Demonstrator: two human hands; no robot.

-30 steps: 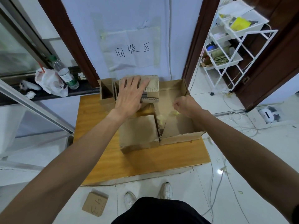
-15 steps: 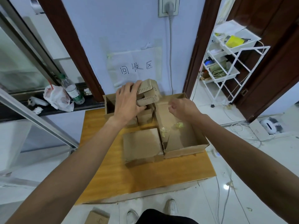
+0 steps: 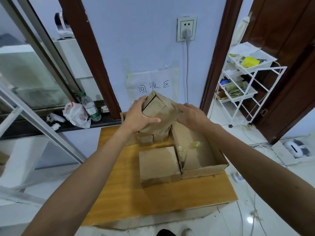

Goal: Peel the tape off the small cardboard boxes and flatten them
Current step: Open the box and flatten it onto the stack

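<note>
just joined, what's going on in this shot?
A person holds a cardboard stack above the back of the wooden table: the left hand grips it, thumb across the front, and the right hand lies against its right side. One closed small box sits mid-table beside an open larger box with crumpled tape bits inside. More small boxes stand behind it.

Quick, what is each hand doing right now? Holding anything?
Left hand: grips the stack of flattened cardboard, thumb across its front.
Right hand: touches the stack's right side; whether it grips cannot be told.
</note>
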